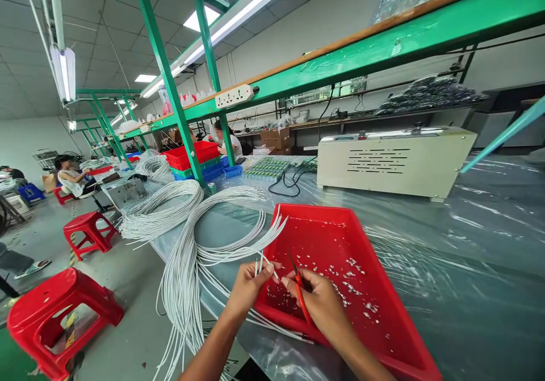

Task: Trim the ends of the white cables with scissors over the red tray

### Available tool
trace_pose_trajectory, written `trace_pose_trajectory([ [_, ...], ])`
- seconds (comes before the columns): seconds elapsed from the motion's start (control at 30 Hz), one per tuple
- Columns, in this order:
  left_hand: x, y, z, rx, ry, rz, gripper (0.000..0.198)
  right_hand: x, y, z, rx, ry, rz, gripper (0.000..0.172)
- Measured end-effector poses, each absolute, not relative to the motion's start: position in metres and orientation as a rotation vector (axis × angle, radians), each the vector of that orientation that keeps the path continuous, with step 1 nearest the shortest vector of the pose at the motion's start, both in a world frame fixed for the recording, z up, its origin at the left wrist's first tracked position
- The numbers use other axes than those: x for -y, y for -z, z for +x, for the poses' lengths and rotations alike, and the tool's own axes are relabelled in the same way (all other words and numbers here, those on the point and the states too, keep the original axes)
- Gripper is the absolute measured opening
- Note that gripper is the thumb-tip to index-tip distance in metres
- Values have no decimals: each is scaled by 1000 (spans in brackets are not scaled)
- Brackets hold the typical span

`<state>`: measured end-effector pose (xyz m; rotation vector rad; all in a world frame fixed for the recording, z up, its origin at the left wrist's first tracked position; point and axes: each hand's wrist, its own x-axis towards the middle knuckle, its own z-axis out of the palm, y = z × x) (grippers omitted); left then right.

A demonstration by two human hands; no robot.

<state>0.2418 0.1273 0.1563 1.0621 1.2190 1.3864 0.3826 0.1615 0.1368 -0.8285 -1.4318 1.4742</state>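
My left hand (pixel 252 282) pinches the end of a white cable (pixel 269 265) over the near left side of a red tray (pixel 385 279). In my right hand (pixel 317 294) is a pair of red-handled cutters (pixel 301 297), its dark tip pointing up and away from me. The fingertips of both hands are close together at the cable end; whether the right fingers touch it I cannot tell. Small pale scraps (pixel 352 288) are scattered across the tray floor. A thick bundle of white cables (pixel 183 279) curves beside my left hand, some ends resting over the tray's rim.
Another cable coil (pixel 164 210) lies farther left. A beige machine (pixel 392 162) stands behind the tray, near green circuit boards (pixel 266 168). Red and blue bins (pixel 192 155) stand by a green post (pixel 170 86). Red stools (pixel 63 313) are on the floor; people sit farther back.
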Motion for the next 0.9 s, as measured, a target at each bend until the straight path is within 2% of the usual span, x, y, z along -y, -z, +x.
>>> trace_pose_trajectory([
  [0.47, -132, -151, 240, -1337, -1381, 1030, 44, -161, -142, 382, 1378, -1460, -935, 26],
  [0.67, -135, -148, 237, -1324, -1365, 1064, 40, -157, -148, 377, 1500, -1461, -971, 20],
  [0.9, -136, -154, 245, -1347, -1368, 1084, 31, -163, -143, 377, 1685, -1326, -1131, 27],
])
